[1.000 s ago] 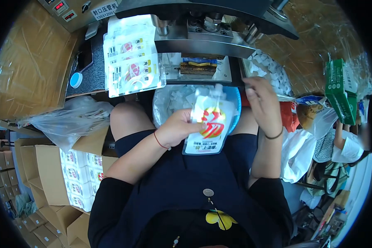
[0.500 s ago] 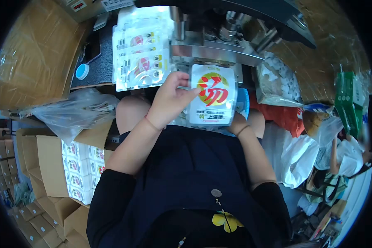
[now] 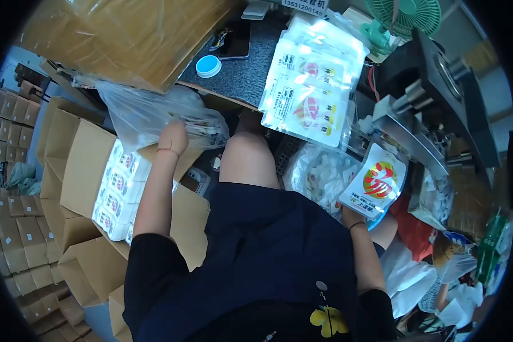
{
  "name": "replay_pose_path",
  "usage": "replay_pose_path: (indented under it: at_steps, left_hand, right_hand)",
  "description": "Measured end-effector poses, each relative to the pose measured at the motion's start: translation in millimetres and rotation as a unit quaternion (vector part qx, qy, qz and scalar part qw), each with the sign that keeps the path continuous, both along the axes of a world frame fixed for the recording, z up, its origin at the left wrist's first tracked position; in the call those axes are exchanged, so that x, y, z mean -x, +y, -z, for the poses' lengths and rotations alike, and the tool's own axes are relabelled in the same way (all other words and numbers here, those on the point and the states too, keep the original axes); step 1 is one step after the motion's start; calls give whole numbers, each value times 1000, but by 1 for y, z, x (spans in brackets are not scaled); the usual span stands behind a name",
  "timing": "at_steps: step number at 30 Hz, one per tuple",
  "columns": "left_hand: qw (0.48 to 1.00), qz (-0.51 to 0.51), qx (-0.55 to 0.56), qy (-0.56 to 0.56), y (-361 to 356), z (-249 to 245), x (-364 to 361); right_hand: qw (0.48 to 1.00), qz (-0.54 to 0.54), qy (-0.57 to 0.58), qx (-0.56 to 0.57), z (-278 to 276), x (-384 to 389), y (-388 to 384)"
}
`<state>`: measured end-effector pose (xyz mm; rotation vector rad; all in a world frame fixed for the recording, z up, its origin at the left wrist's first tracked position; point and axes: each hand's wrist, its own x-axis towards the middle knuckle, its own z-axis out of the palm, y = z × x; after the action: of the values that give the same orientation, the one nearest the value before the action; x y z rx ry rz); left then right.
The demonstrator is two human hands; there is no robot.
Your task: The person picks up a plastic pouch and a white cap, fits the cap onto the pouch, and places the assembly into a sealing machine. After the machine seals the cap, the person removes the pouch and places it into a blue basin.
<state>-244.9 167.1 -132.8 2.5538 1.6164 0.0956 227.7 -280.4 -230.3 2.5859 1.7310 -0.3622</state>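
Note:
A white printed pouch [image 3: 363, 196] with a red character on a yellow-green circle is held tilted by my right hand [image 3: 352, 216], whose fingers are mostly hidden behind it. Over at the clear plastic bag [image 3: 137, 114], my left hand [image 3: 175, 137] reaches to the bag's side, where thin packets [image 3: 202, 126] show through. Its fingers point away from me and are hidden, so I cannot make out a grip. A stack of similar flat pouches [image 3: 293, 102] lies on the table, beyond both hands. Between my knees sits another clear bag [image 3: 316, 176] with white pieces inside.
A metal press machine [image 3: 410, 134] stands right of the stack, a green fan [image 3: 404, 14] behind it. Left are a large carton [image 3: 125, 34] and an open carton [image 3: 81, 176] of white packs [image 3: 119, 182]. A blue-lidded jar [image 3: 208, 66] and a phone [image 3: 235, 43] lie on the table.
My view has turned left. My left hand has left the pouch and moved over to the clear plastic bag. The pouch stays in my right hand, now more tilted.

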Motion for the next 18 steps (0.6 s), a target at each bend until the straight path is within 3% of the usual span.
replay_pose_path:
  at_steps: [1,3,5,6,7,8,9,11,12,14,18]
  left_hand:
    - [1000,6,21,0,13,15,-10]
    - [998,22,59,0,34,40,-36]
    - [994,42,-9,96,49,100,-30]
    - [987,59,-45,143,56,122,-28]
    - [986,33,-108,121,50,131,-27]
    - [991,22,-98,85,87,199,-7]
    - [983,60,-85,150,79,177,-12]
    - [990,32,7,139,86,191,-6]
    - [987,109,-15,117,67,146,-16]
    - [986,149,-20,69,93,179,10]
    - [983,174,-4,-57,91,164,22]
  right_hand:
    - [996,-44,-80,-15,-4,4,-1]
    - [997,-55,-49,-6,18,-6,-13]
    - [996,-72,39,33,16,-10,-20]
    - [979,68,125,145,-29,11,-1]
    - [982,23,122,143,-32,11,-3]
    - [983,-13,117,141,-34,9,-13]
    - [987,-9,109,114,-33,8,-18]
    - [990,21,108,85,-47,20,-34]
    - [990,32,116,73,-56,23,-34]
    - [991,40,121,39,-76,31,-40]
    - [989,8,147,18,-124,32,-28]
